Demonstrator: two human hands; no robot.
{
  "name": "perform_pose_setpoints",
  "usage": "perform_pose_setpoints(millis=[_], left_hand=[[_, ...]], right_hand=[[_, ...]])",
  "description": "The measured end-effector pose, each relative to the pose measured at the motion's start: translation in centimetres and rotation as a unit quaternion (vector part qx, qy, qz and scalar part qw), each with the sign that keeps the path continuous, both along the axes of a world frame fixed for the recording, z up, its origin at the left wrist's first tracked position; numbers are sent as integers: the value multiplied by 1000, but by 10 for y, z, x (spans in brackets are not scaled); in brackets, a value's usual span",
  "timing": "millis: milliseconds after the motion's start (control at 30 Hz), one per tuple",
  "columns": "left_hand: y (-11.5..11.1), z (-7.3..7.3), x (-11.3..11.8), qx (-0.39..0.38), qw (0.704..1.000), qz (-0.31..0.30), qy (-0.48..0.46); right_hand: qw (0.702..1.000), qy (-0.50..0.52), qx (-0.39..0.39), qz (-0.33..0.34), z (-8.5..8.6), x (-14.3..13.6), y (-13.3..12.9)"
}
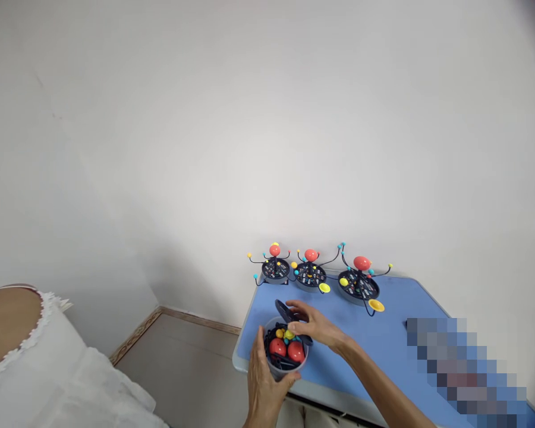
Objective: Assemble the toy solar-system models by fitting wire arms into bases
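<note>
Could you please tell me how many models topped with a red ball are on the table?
3, in a row near the wall: the left model at the far left of the table, the middle model beside it, the right model farther right.

Three grey-and-black round plastic models (311,276) stand across the rear of the blue flat worktop (396,330). Clear round plastic tub (278,372) sits before them, front left; two red rounded plastic pieces (295,351) lie inside.

My left grip (265,383) cups a clear round tub (278,374), open at the blue surface's (365,351) near edge; inside lie two glossy red rounded pieces (296,351), small coloured balls (289,334) and black rods (287,361); my right grip (294,316) holds a tilted dark disc (284,310) above.
</note>
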State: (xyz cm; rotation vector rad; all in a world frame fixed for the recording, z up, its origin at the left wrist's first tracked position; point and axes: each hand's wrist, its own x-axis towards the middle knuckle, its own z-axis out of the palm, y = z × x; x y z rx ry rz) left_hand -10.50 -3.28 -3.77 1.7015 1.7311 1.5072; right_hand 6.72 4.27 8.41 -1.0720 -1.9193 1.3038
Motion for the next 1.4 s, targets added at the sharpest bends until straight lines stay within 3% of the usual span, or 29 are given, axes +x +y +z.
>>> perform_pose_setpoints(millis=[200,333,467,733,1000,1267,1400], left_hand=[[0,-5,-1,15,1000,-1,16],[-1,-3,-2,6,1000,-4,26],[0,-2,-2,8,1000,0,27],[1,-4,-1,17,1000,3,25],[3,-5,-3,19,1000,-5,25],[0,1,-5,-3,1000,-11,11],[0,0,-6,-7,1000,-21,15]], right_hand=[[998,57,-19,-35,-3,39,-23],[990,-102,70,-71,-10,67,-46],[950,-282,93,-101,-22,84,-57],[902,-403,107,-113,-25,87,-50],[889,-424,124,-118,-32,82,-43],[909,-356,153,-152,-41,95,-50],[921,-303,193,-149,-41,82,-63]])
